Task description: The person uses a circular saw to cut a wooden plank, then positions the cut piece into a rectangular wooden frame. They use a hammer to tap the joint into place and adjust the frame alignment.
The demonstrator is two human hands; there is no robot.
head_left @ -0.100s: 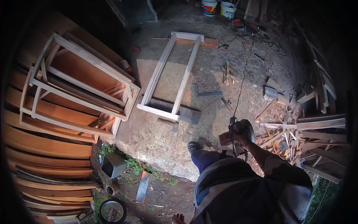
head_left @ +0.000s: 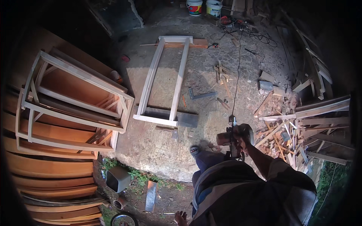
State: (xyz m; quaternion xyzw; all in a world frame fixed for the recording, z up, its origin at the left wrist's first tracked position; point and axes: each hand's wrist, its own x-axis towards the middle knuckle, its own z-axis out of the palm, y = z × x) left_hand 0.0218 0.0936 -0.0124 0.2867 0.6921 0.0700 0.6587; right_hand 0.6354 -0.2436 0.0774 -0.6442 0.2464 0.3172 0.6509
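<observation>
My right hand (head_left: 240,137) is closed round the handle of a corded circular saw (head_left: 224,139), held low beside my right leg. A dark cable (head_left: 238,79) runs from the saw up across the floor. Low at the picture's bottom edge hangs my left hand (head_left: 180,217), empty, its fingers apart. Ahead on the concrete lies a long rectangular frame of pale wood (head_left: 150,79), its near end resting on a dark board (head_left: 187,119). A metal square (head_left: 203,95) and an orange pencil (head_left: 184,101) lie to the frame's right.
Stacked wooden frames (head_left: 75,105) and curved orange panels (head_left: 51,162) fill the left. Offcuts (head_left: 284,139) are heaped on the right, near long planks (head_left: 326,121). Two buckets (head_left: 204,7) stand at the back. A grey bin (head_left: 118,179) and a wheel (head_left: 123,219) sit near left.
My view has shifted, so the floor and frame now appear farther left. The saw stays in my right hand, and my left hand stays low and empty.
</observation>
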